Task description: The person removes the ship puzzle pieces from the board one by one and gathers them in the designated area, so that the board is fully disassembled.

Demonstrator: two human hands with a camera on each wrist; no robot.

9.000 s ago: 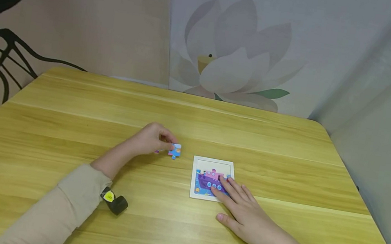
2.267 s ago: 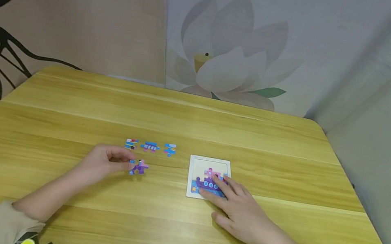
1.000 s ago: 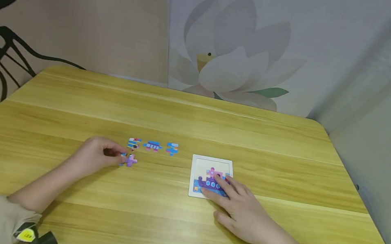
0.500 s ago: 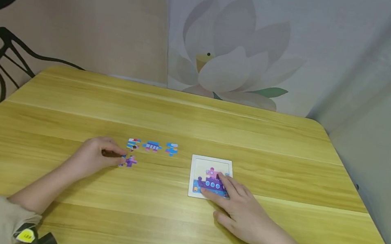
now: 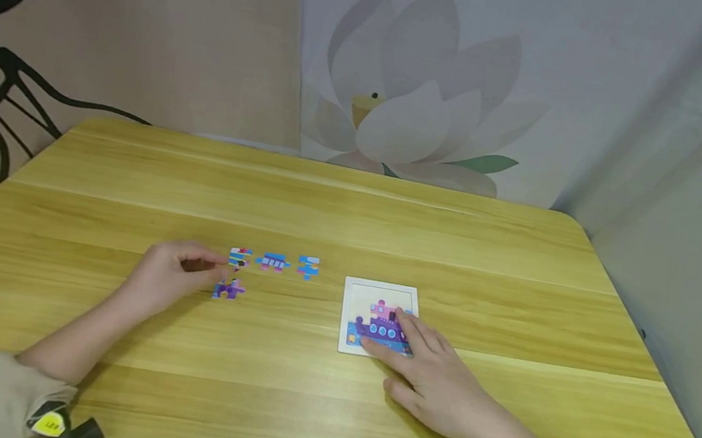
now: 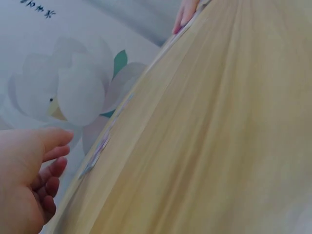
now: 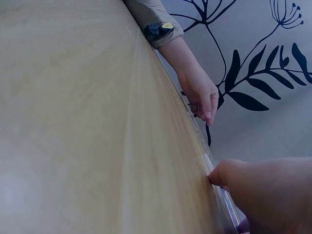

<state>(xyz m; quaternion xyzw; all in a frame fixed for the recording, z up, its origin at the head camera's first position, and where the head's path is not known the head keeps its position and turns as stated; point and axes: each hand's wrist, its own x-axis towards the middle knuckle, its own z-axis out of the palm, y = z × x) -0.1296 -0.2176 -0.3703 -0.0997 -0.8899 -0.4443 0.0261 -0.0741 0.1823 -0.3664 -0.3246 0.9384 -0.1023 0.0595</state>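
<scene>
My left hand (image 5: 173,273) hovers with loosely bent fingers beside a purple jigsaw piece (image 5: 228,290); the left wrist view shows nothing between thumb and fingers of this hand (image 6: 29,175). Just behind that piece lies a blue and white jigsaw piece (image 5: 240,258), its left edge close to the fingertips. My right hand (image 5: 436,378) rests with spread fingers on a white-framed puzzle board (image 5: 346,315). A purple and pink ship picture (image 5: 381,329) fills the board's lower part, partly covered by the fingers. The board's upper part shows bare cream.
To the right of the left hand, a blue jigsaw piece with pale windows (image 5: 273,262) and another blue piece (image 5: 308,267) lie in a row on the wooden table (image 5: 274,401). A dark wrist device (image 5: 64,425) sits at the left sleeve. Curtains stand behind the table.
My left hand carried the purple piece leftward, laid it before the row, and has just let go, rising slightly. The right hand stays on the board, its fingers shifting a little.
</scene>
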